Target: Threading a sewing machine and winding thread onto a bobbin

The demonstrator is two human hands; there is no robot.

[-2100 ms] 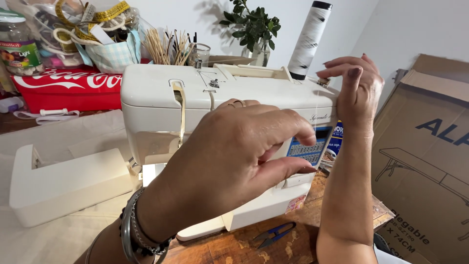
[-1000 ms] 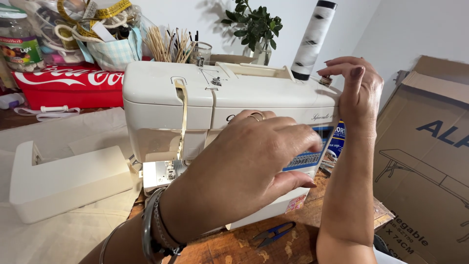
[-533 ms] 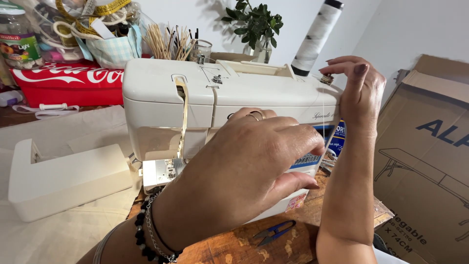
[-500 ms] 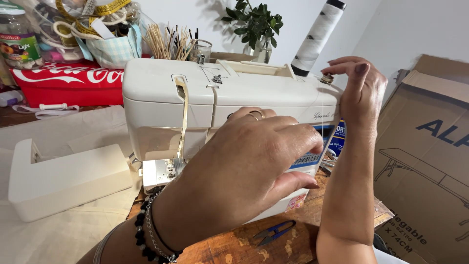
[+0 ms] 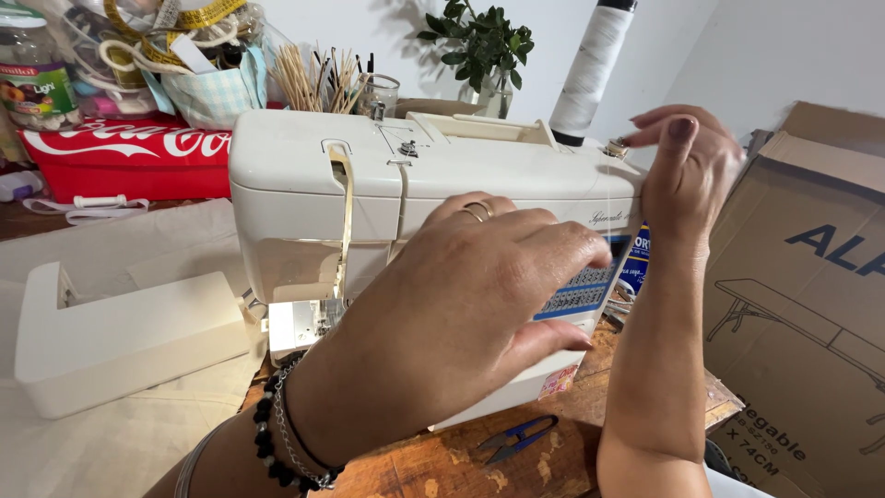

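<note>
A cream sewing machine [image 5: 304, 175] stands on a wooden table [image 5: 433, 466]. My left hand [image 5: 461, 304] is spread over the machine's front, its fingertips on the stitch panel [image 5: 581, 293] and the thumb below; it holds nothing I can see. It wears a ring and beaded bracelets. My right hand [image 5: 687, 166] is raised at the machine's top right corner, its fingertips closed at a small metal bobbin [image 5: 616, 146] on the winder pin. A tall white thread cone [image 5: 590, 69] stands just behind that corner.
A detached cream machine cover [image 5: 120, 337] lies at left on pale cloth [image 5: 111, 443]. Blue thread snips [image 5: 516, 438] lie on the wood. A red tin [image 5: 120, 157], jars, sticks and a plant [image 5: 479, 41] line the back. A cardboard box [image 5: 811, 304] stands right.
My left hand has slid a little to the right across the machine's front, uncovering the needle area. My right hand has stayed at the top right corner.
</note>
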